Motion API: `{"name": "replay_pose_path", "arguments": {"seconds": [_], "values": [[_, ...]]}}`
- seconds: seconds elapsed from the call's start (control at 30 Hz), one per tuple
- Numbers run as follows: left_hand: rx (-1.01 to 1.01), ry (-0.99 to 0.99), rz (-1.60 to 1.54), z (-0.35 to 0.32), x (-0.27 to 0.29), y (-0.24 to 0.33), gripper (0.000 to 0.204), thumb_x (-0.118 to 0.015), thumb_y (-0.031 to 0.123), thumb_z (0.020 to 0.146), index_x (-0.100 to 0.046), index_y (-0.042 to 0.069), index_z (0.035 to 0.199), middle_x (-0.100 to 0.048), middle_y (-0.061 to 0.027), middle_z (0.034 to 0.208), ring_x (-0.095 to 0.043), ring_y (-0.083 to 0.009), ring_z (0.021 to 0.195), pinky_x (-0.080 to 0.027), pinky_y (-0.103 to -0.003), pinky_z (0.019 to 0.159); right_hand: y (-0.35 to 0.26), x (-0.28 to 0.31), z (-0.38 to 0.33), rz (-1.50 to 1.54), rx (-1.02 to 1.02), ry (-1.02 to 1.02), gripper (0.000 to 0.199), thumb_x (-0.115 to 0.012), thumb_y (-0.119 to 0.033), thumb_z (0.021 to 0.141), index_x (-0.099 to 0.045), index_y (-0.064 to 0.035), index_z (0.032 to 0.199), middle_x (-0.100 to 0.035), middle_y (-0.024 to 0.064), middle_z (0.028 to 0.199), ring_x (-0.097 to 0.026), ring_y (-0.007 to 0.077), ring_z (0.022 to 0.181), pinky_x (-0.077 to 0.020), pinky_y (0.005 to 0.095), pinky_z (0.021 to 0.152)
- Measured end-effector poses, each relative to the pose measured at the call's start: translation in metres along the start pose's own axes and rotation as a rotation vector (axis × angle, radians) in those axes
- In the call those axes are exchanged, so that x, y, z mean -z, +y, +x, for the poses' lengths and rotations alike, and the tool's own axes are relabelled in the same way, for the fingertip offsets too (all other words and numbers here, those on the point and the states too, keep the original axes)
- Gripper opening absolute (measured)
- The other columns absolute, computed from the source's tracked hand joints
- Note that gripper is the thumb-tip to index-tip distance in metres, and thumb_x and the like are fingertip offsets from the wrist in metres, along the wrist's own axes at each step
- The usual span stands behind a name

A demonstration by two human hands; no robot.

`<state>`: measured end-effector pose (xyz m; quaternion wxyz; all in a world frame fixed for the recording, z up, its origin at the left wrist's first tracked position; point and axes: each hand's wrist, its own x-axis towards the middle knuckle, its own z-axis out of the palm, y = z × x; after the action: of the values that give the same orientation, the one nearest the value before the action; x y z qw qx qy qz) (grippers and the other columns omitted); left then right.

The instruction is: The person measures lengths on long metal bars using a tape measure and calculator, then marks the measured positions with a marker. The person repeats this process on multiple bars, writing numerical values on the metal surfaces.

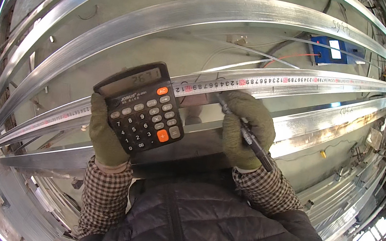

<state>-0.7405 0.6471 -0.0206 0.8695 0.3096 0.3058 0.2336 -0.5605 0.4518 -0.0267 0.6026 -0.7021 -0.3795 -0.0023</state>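
In a green work glove, my left hand [106, 132] grips the left side of a black desktop calculator [141, 112] with grey and orange keys, its display tilted up toward me. My right hand [247, 129], gloved the same way, is closed around a dark marker pen [253, 142]. The pen's upper end points at a long metal bar, along which a white measuring tape [259, 84] with black and red marks is stretched. Part of the tape passes behind the calculator and shows again at its left.
Several long shiny metal profiles [191, 6] run left to right beyond my hands, some with handwritten marks. A blue box-shaped device [319, 50] with a lit panel and a red cable lies at the far right. More metal bars [341, 207] are stacked at the lower right.
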Motion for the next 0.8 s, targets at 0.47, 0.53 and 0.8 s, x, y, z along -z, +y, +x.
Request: {"name": "replay_pose_path", "arguments": {"seconds": [0.47, 0.53, 0.8], "values": [[-0.022, -0.012, -0.303, -0.034, 0.028, 0.027, 0.076, -0.055, 0.064, 0.114, -0.057, 0.001, 0.158, -0.072, -0.0233, 0.145, -0.079, -0.0367, 0.123, -0.072, -0.053, 0.098, -0.053, -0.023, -0.024, -0.089, 0.272, -0.239, 0.031, -0.082, -0.004, 0.087, -0.077, -0.0030, 0.117, -0.082, 0.0184, 0.112, -0.082, 0.0327, 0.105, -0.0654, 0.0439, 0.093], [0.007, -0.031, -0.314, -0.040, 0.034, 0.035, 0.076, -0.054, 0.064, 0.114, -0.057, 0.002, 0.158, -0.073, -0.0234, 0.143, -0.078, -0.0371, 0.124, -0.071, -0.055, 0.100, -0.069, -0.030, -0.027, -0.185, 0.326, -0.373, 0.037, -0.088, -0.010, 0.077, -0.079, -0.0090, 0.114, -0.084, 0.0156, 0.114, -0.082, 0.0354, 0.111, -0.0647, 0.0517, 0.100], [-0.053, 0.048, -0.167, -0.064, 0.049, 0.061, 0.069, -0.047, 0.061, 0.118, -0.062, 0.000, 0.148, -0.078, -0.0195, 0.130, -0.084, -0.0282, 0.107, -0.075, -0.039, 0.084, -0.111, -0.079, -0.048, -0.207, 0.342, -0.461, 0.025, -0.085, -0.010, 0.080, -0.073, -0.0088, 0.102, -0.083, 0.0135, 0.126, -0.075, 0.0441, 0.122, -0.0525, 0.0617, 0.113]]}}
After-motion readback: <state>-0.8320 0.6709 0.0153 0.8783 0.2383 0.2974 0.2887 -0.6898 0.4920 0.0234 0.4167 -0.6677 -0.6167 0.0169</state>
